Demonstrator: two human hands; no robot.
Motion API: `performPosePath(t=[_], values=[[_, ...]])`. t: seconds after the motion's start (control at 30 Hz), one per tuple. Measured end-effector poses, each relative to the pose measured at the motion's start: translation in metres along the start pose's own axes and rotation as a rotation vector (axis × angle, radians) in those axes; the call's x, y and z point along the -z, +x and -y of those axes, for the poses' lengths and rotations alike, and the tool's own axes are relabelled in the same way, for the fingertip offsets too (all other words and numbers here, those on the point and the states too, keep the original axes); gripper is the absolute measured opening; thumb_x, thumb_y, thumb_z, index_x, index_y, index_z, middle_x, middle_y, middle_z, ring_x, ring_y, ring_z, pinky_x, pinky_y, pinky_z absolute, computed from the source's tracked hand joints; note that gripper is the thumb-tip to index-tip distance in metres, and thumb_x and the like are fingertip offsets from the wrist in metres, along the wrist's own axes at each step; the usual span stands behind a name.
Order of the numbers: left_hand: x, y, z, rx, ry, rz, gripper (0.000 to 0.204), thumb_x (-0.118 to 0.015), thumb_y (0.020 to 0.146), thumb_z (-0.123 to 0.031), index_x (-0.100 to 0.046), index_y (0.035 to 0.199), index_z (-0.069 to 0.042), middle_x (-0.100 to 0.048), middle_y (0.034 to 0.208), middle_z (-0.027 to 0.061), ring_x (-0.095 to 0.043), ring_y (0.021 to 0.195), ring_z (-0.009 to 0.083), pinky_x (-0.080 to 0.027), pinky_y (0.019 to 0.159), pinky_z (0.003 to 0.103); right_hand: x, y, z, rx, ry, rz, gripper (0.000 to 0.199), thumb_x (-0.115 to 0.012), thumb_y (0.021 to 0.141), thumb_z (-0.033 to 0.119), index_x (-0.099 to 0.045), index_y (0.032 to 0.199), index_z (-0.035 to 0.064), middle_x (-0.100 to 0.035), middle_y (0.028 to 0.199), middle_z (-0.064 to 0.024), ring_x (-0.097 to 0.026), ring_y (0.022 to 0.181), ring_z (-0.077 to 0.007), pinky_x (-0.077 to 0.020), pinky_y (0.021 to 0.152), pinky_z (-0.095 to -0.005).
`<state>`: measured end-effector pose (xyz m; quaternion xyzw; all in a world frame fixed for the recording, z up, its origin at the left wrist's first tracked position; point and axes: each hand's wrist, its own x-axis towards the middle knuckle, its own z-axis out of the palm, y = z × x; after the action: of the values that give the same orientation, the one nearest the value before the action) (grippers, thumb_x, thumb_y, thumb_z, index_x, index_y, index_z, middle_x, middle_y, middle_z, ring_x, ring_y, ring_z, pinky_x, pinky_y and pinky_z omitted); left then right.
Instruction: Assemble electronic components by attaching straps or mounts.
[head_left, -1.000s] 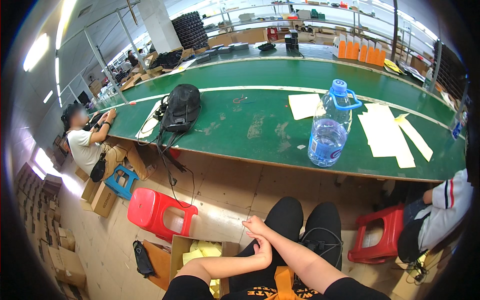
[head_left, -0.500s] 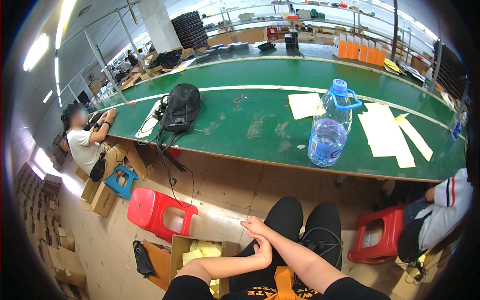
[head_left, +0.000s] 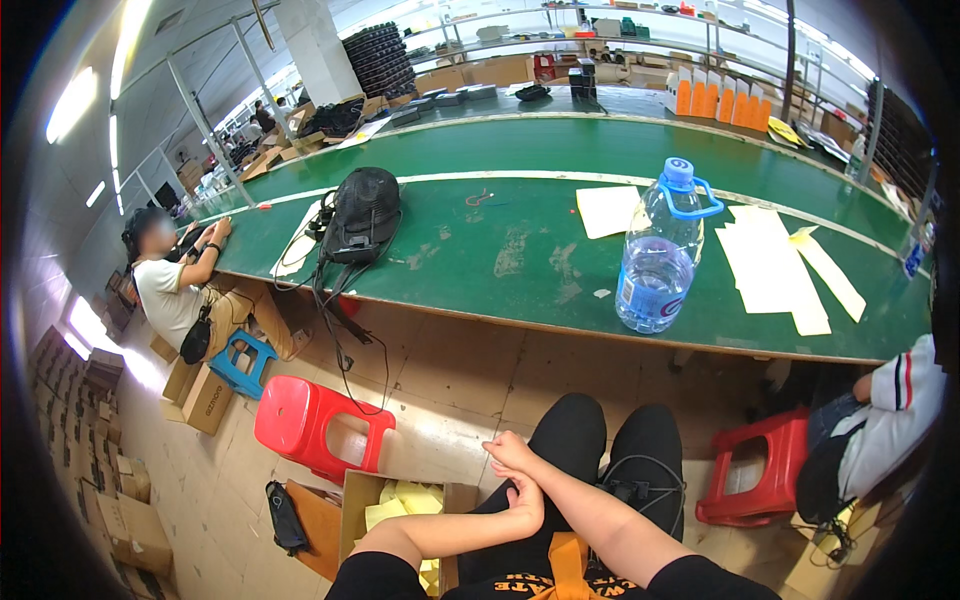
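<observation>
My right hand (head_left: 511,452) lies over my lap, its arm crossing above the left one near the wrist. Its fingers are loosely apart and hold nothing I can see. Bent upward at the wrist, my left hand (head_left: 526,500) rests against the underside of my right wrist, its fingers partly hidden there. Under both hands are my legs in black trousers (head_left: 568,440), with a dark cable (head_left: 645,460) lying over one knee. Beside my left forearm stands an open cardboard box (head_left: 357,497) with yellow paper (head_left: 415,497) in it.
On the green workbench (head_left: 470,250) stand a large water bottle (head_left: 657,265) and a black cap (head_left: 366,212) with cables; yellow paper sheets (head_left: 765,265) lie right. Red stools (head_left: 285,420) flank me. One person (head_left: 175,290) sits at left, another person's sleeve (head_left: 905,385) shows at right.
</observation>
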<state>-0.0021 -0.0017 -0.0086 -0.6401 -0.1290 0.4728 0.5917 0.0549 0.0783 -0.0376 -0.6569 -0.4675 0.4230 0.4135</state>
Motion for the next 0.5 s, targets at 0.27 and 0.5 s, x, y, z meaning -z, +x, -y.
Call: performPosePath(t=[0.27, 0.5], values=[[-0.003, 0.005, -0.004, -0.031, -0.071, -0.067, 0.031, -0.045, 0.078, -0.023, -0.051, 0.097, 0.000, -0.054, 0.088, 0.0186, -0.055, 0.076, 0.0362, -0.046, 0.058, 0.043, 0.004, -0.003, 0.007, -0.102, 0.186, 0.189, 0.042, -0.049, 0.075, 0.031, -0.045, 0.046, 0.0006, -0.038, 0.037, -0.0029, -0.038, 0.036, -0.0098, -0.0336, 0.039, -0.0281], [-0.001, 0.004, -0.005, -0.031, -0.028, -0.034, 0.036, -0.039, 0.082, -0.027, -0.048, 0.103, 0.001, -0.054, 0.093, 0.0166, -0.055, 0.079, 0.0344, -0.046, 0.061, 0.042, 0.004, -0.003, 0.004, 0.024, -0.028, 0.056, 0.045, -0.048, 0.075, 0.035, -0.048, 0.050, -0.0018, -0.040, 0.037, -0.0097, -0.041, 0.036, -0.0152, -0.0358, 0.041, -0.0319]])
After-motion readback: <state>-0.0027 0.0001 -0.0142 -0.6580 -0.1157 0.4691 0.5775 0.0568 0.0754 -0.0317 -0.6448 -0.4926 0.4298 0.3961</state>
